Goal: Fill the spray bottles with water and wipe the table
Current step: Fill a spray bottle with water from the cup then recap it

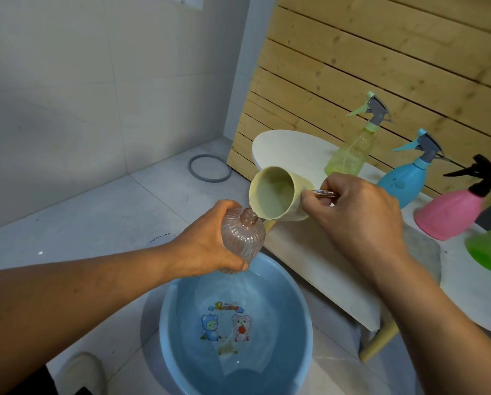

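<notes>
A clear pinkish ribbed bottle (242, 238), its cap off and its neck open, is being held just left of the frame's centre, tilted with the mouth toward the upper right. It is being gripped around its body by the left hand (210, 243), the fingers being wrapped shut on it. A pale yellow cup (278, 193) is being tipped on its side at the centre, its lower lip being kept right at the bottle's mouth; whether water is passing between them cannot be told. The cup is being held by the right hand (361, 212), which is being closed on a shiny metal handle (322, 193) at the cup's side. The two hands are being kept apart, joined only through cup and bottle.

Directly below, in the lower middle of the frame, a blue basin (238, 332) with cartoon figures on its bottom is being seen on the floor, holding water. At the right, a white table (324, 266) is bearing four more spray bottles: a yellow-green one (352, 149) at the upper right, a blue one (406, 178) beside it, a pink one (452, 215) with a black trigger nearer the right edge, and a bright green one (489, 249) being cut off by the frame. A wooden slat wall (366, 67) is standing behind the table, and a grey ring (209, 168) is lying on the tiled floor in the middle left.
</notes>
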`<state>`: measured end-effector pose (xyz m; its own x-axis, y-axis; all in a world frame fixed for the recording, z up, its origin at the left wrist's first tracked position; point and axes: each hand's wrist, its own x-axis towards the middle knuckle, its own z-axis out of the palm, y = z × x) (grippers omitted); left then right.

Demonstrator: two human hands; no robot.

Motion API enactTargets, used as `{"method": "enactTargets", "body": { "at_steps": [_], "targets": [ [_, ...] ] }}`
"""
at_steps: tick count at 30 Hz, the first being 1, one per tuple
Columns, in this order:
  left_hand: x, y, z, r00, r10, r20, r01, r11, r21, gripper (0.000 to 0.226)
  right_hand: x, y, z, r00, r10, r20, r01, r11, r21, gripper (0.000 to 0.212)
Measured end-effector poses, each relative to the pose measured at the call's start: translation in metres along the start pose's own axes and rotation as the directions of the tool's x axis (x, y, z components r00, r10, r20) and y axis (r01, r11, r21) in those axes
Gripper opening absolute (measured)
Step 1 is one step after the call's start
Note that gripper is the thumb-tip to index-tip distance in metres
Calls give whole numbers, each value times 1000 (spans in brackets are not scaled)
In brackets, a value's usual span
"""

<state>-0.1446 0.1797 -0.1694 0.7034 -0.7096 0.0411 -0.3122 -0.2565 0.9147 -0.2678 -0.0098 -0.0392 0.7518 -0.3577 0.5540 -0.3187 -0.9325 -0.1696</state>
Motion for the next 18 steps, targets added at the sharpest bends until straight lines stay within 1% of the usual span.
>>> {"method": "enactTargets", "body": {
  "at_steps": [18],
  "targets": [
    [-2, 1, -1, 1000, 3, 2, -3, 1000, 9, 106, -3, -3, 0, 998, -57, -22, 55, 996, -68, 37]
  ]
}}
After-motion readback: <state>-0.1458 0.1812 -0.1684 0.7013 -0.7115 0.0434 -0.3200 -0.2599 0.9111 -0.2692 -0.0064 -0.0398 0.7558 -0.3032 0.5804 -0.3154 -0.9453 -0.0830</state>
